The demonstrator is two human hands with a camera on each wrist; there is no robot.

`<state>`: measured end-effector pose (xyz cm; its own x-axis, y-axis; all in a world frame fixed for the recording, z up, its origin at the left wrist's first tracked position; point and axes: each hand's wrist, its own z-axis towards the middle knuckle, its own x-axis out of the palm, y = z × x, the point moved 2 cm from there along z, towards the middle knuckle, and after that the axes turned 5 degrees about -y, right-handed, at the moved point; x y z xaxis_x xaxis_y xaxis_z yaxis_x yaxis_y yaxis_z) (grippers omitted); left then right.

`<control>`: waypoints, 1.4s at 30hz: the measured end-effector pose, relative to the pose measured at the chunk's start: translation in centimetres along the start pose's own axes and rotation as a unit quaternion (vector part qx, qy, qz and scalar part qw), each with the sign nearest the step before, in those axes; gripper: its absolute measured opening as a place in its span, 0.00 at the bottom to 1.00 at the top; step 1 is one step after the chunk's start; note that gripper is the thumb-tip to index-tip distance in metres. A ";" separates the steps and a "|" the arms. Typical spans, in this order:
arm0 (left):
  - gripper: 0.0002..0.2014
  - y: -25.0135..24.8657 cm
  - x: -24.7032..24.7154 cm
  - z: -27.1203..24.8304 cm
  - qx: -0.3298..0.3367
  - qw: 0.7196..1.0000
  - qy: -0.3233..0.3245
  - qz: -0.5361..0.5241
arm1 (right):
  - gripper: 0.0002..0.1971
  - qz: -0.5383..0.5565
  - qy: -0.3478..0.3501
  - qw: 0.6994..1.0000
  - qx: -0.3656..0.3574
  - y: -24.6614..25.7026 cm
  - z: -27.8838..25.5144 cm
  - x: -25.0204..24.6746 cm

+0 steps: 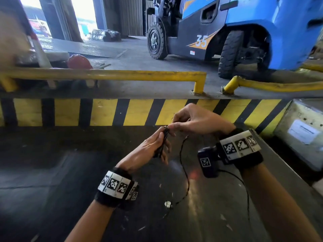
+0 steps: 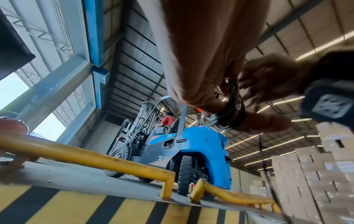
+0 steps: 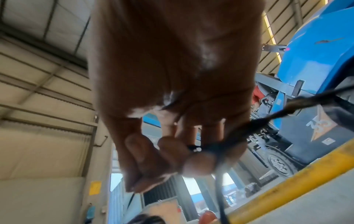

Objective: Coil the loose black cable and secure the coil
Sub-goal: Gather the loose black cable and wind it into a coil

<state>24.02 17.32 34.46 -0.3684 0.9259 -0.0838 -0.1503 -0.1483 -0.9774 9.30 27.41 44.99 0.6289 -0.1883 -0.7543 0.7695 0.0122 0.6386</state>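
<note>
A small bundle of coiled black cable is upright in my left hand, fingers curled round it. In the left wrist view the coil sits against my fingers. My right hand pinches the cable at the top of the bundle, thumb and fingertips together. In the right wrist view the right hand's fingertips squeeze the black strand, which runs off right and downward. A loose tail hangs below my hands to a pale plug end over the dark floor.
A blue forklift with a person in red stands close beyond the yellow guard rail and the yellow-black striped edge. At the right are a grey box and stacked cartons. A red helmet lies far left.
</note>
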 end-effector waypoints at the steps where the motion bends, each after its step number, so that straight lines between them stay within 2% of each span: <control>1: 0.21 -0.1 0.1 -0.5 -0.005 1.000 0.010 -0.008 | 0.10 -0.002 0.007 1.000 -0.003 -0.1 0.5 -0.5; 4: 0.23 -0.7 0.3 -2.0 -0.019 0.997 0.044 -0.052 | 0.15 0.043 0.035 0.998 -0.016 -1.5 2.0 -0.4; 7: 0.24 -1.5 0.3 -2.8 -0.007 0.988 0.084 -0.129 | 0.19 0.190 0.056 0.980 -0.024 -3.8 2.7 2.4; 9: 0.25 -2.0 0.2 -2.9 0.006 0.977 0.096 -0.190 | 0.22 0.314 0.051 0.947 -0.027 -5.1 2.6 5.0; 12: 0.23 -3.0 -1.0 -2.5 0.032 0.953 0.084 -0.289 | 0.30 0.474 0.023 0.880 0.004 -7.0 1.8 8.8; 13: 0.21 -3.4 -1.7 -2.2 0.046 0.949 0.075 -0.302 | 0.26 0.517 0.033 0.856 0.011 -7.5 1.5 9.9; 15: 0.21 -4.2 -3.1 -1.6 0.074 0.951 0.055 -0.294 | 0.10 0.577 0.052 0.815 0.010 -8.1 0.7 12.1; 17: 0.21 -4.7 -3.8 -0.8 0.087 0.954 0.032 -0.286 | 0.04 0.598 0.050 0.800 0.023 -7.9 0.1 13.6; 20: 0.22 -5.0 -4.3 0.4 0.105 0.951 -0.001 -0.292 | 0.02 0.582 0.022 0.811 0.050 -7.5 -0.4 15.4; 22: 0.21 -5.0 -4.8 1.6 0.121 0.951 -0.040 -0.283 | 0.04 0.578 0.009 0.813 0.072 -7.2 -0.9 16.2; 25: 0.20 -4.5 -5.6 3.4 0.150 0.955 -0.114 -0.229 | 0.12 0.581 -0.010 0.805 0.119 -7.1 -1.8 16.9; 27: 0.20 -4.1 -6.2 4.5 0.160 0.957 -0.169 -0.175 | 0.17 0.557 -0.035 0.816 0.150 -7.1 -2.3 16.8; 30: 0.20 -3.1 -7.6 5.8 0.163 0.948 -0.250 -0.110 | 0.17 0.437 -0.103 0.880 0.155 -7.6 -3.4 16.2; 33: 0.19 -1.8 -9.5 6.8 0.141 0.937 -0.312 -0.071 | 0.17 0.280 -0.150 0.942 0.110 -7.3 -5.0 15.1; 35: 0.19 -0.6 -10.5 7.3 0.116 0.939 -0.324 -0.028 | 0.18 0.182 -0.163 0.967 0.073 -6.8 -6.2 14.0; 37: 0.17 0.9 -11.2 7.4 0.088 0.946 -0.310 0.024 | 0.19 0.101 -0.185 0.976 0.052 -6.1 -7.4 12.3; 39: 0.16 2.3 -11.8 7.2 0.064 0.950 -0.295 0.075 | 0.16 0.035 -0.237 0.970 0.042 -5.3 -8.3 9.9; 42: 0.17 3.6 -11.2 6.4 0.037 0.952 -0.271 0.137 | 0.05 -0.078 -0.315 0.945 0.044 -4.8 -8.6 6.8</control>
<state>21.72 4.20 33.15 -0.8195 0.5367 -0.2010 -0.0375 -0.4001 -0.9157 10.83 34.48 35.50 0.2953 -0.7292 -0.6173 0.8184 -0.1403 0.5573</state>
